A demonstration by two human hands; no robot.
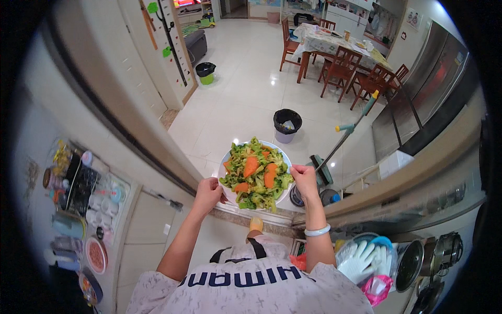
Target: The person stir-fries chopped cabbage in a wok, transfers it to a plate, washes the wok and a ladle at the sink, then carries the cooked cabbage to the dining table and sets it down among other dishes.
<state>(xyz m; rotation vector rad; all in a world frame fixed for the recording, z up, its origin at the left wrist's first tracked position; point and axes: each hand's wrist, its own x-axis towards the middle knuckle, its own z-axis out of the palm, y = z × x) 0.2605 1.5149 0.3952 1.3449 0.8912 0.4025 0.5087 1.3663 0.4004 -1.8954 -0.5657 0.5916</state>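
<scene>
A round white plate (289,161) heaped with broccoli and carrot slices (251,167) is held level in front of me, at a doorway. My left hand (210,193) grips its left rim between thumb and fingers. On the opposite rim, my right hand (305,179) pinches the edge; a pale bangle circles that wrist. Parts of the fingers under the plate are hidden.
Beyond the threshold stand a lined waste bin (285,133), a long-handled mop (339,145) and a second bin (206,80). A cloth-covered dining table (325,43) with wooden chairs (340,68) is farther back. Counters flank me; a fridge (427,74) stands right.
</scene>
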